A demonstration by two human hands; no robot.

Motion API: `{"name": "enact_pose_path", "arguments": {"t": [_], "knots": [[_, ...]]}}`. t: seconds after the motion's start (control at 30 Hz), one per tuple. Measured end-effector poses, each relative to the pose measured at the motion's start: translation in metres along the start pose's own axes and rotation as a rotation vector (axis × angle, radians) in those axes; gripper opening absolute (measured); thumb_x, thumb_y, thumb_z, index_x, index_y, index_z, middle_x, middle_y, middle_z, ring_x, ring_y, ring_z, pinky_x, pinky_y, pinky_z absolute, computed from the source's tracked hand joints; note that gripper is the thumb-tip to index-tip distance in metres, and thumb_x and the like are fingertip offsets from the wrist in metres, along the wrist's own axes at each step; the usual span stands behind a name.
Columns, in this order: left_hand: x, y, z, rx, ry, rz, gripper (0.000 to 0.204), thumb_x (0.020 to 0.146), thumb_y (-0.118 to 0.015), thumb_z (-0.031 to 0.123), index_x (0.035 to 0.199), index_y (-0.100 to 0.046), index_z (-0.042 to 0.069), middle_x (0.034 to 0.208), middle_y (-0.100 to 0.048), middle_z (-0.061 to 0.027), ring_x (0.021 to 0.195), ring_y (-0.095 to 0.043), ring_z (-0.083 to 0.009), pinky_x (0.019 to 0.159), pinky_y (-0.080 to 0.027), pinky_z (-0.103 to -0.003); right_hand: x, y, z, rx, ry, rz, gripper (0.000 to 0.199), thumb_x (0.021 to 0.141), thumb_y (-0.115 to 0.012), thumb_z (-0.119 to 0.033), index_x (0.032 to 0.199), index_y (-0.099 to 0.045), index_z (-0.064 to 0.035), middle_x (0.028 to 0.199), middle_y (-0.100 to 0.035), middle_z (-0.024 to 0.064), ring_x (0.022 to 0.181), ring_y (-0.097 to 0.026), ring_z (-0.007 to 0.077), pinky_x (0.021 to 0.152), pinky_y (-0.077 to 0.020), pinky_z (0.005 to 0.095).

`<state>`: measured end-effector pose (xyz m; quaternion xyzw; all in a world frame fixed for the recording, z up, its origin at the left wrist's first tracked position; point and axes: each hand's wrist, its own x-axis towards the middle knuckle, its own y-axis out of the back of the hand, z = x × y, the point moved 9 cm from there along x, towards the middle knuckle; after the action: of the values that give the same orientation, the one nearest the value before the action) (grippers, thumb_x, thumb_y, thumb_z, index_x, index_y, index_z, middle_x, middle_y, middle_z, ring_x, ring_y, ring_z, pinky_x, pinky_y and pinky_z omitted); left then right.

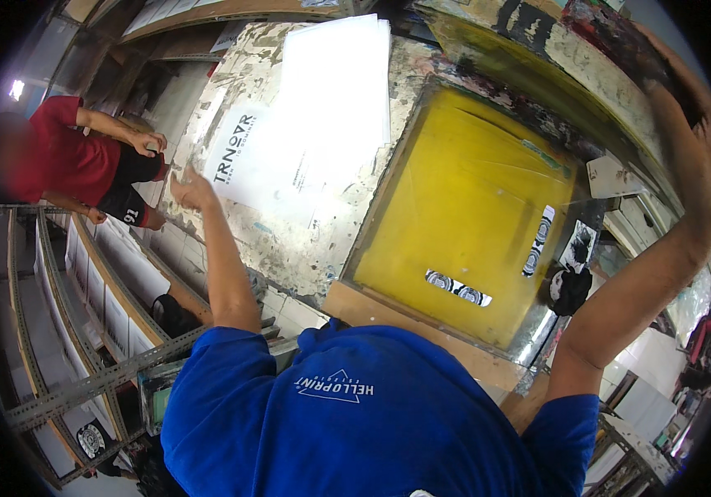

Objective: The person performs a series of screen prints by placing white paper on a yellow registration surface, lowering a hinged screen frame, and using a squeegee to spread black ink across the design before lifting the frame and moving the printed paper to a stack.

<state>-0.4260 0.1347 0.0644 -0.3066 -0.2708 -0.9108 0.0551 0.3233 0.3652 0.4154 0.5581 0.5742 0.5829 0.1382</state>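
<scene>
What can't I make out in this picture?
All in the head view:
Palm of the person's left hand: hidden by the back of that hand.
Whatever lies under the yellow screen: covered by it.
How many white sheets are piled up: upper ones cover lower ones.
The person's legs: hidden by the blue shirt.
Co-worker's head: blurred.

I find passage across the near-left corner of the worktop (289, 261), between my left hand (195, 192) and the framed yellow screen (455, 199); white sheets (335, 91) obstruct the far edge; the screen blocks the right; a co-worker (82, 161) stands beyond the left edge.
</scene>
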Motion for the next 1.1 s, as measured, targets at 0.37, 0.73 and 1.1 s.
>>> {"name": "enact_pose_path", "arguments": {"t": [0.37,0.73,1.1], "knots": [[-0.283,-0.104,0.266,-0.060,-0.630,-0.806,0.032,0.079,-0.084,0.042,0.097,-0.082,0.016,0.114,-0.073,-0.0093,0.110,-0.062,-0.0287,0.096,-0.040,-0.047,0.009,-0.003,0.004,0.212,0.003,-0.052,0.044,0.098,-0.067,-0.024,0.138,-0.064,-0.0049,0.120,-0.071,0.0172,0.105,-0.070,0.0189,0.094,-0.0564,0.0308],[-0.264,-0.088,0.282,-0.312,-0.501,-0.698,0.015,0.083,-0.082,0.024,0.086,-0.080,0.010,0.106,-0.076,-0.0014,0.113,-0.062,-0.0233,0.098,-0.040,-0.046,0.004,-0.001,-0.042,0.142,0.050,0.016,0.043,0.094,-0.067,-0.021,0.131,-0.067,0.0009,0.106,-0.073,0.0167,0.088,-0.069,0.0180,0.083,-0.0560,0.0297],[-0.415,-0.003,0.284,-0.036,-1.047,-1.480,0.062,0.093,-0.067,0.052,0.148,-0.057,0.024,0.167,-0.031,-0.0099,0.156,-0.020,-0.0413,0.123,-0.012,-0.067,0.006,0.007,-0.096,0.095,0.013,-0.053,0.043,0.091,-0.067,-0.022,0.124,-0.070,0.0057,0.095,-0.075,0.0167,0.075,-0.067,0.0181,0.075,-0.0551,0.0288]]}}
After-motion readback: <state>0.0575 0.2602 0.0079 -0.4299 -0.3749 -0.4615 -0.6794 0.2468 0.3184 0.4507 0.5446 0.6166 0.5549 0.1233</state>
